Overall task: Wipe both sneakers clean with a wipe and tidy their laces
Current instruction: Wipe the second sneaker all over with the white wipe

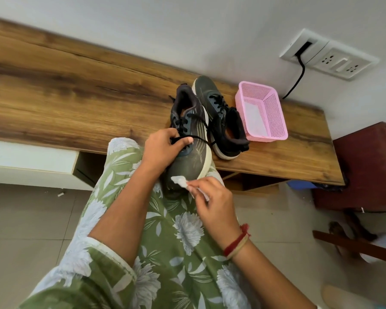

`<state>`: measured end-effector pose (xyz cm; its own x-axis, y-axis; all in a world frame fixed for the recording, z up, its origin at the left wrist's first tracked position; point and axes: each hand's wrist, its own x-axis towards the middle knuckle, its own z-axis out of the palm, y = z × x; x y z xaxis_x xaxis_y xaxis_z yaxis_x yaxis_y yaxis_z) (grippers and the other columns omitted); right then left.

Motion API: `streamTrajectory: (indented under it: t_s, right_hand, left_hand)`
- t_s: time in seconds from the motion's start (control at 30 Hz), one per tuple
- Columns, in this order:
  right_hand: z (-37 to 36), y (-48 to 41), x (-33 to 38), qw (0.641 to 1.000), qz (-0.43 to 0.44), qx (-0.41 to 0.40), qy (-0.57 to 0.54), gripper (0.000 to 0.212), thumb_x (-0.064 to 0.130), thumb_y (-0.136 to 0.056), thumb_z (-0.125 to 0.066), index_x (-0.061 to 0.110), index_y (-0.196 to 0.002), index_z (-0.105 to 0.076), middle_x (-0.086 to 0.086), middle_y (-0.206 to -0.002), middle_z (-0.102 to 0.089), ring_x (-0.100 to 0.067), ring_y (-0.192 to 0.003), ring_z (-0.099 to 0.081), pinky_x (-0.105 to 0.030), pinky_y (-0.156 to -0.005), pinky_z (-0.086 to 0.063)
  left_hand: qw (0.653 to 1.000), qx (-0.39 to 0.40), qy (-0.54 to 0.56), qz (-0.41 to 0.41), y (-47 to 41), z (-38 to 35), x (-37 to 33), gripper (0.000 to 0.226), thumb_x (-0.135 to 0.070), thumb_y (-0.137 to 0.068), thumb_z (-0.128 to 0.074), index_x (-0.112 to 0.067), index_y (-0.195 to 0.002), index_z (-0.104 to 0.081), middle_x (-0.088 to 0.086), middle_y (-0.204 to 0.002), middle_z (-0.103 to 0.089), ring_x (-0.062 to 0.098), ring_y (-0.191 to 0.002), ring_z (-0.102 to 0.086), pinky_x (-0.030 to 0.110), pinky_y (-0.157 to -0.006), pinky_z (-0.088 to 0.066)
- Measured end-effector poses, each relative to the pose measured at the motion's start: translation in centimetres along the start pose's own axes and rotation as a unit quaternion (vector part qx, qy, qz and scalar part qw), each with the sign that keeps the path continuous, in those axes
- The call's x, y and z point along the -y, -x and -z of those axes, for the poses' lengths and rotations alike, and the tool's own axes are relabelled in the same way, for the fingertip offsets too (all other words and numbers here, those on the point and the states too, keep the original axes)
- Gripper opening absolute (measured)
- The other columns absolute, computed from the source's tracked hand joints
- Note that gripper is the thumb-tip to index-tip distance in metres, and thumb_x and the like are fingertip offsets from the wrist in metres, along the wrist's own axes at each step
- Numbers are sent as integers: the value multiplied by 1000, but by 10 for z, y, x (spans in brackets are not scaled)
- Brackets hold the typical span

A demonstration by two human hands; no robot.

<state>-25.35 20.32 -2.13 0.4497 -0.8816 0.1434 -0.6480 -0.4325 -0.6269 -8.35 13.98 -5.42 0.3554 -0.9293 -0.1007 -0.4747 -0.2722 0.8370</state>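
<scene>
Grey mesh sneaker (192,161) is leaning off the wooden bench (76,85) onto a green floral lap (125,175), left grip (163,148) curling round its black laces (183,128), right grip (212,201) pinching a crumpled white wipe (179,181) at its toe, its twin (221,117) lying on the bench.
</scene>
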Motion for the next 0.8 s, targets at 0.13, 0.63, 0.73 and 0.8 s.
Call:
streamTrajectory:
  t_s: [0.13,0.63,0.73,0.8]
  right_hand:
    - [7,-32,-12,994,-66,-81,13,13,7,-89,-60,12,-95,-70,1,-93,-63,-4,-81,-55,-10,-76,-42]
    - [-1,-37,-10,996,-79,-11,31,12,8,-88,-59,11,-93,-70,2,-89,-58,-12,-80,-54,-30,-74,-48]
    - [-12,-14,-4,999,-27,37,17,13,10,-89,-57,11,-93,-69,-1,-88,-58,-14,-80,-56,-31,-71,-49]
    - [-11,-5,0,995,-7,94,-22,12,10,-88,-60,13,-92,-71,1,-87,-60,-10,-79,-57,-26,-71,-49]
  left_hand:
    - [1000,-6,-7,-4,2,0,-1,39,-48,-81,-68,-11,-73,-63,7,-69,-65,23,-70,-59,32,-62,-41]
    - [998,-35,-57,-18,11,-6,-4,41,-54,-72,-74,-16,-77,-60,-8,-68,-62,15,-68,-59,26,-59,-35]
    - [1000,-17,-5,20,6,-2,-3,39,-46,-73,-76,-12,-68,-58,-9,-56,-54,9,-57,-51,26,-56,-32]
    - [999,-4,21,39,3,2,1,36,-41,-75,-76,-8,-70,-62,-8,-57,-55,4,-54,-49,22,-53,-35]
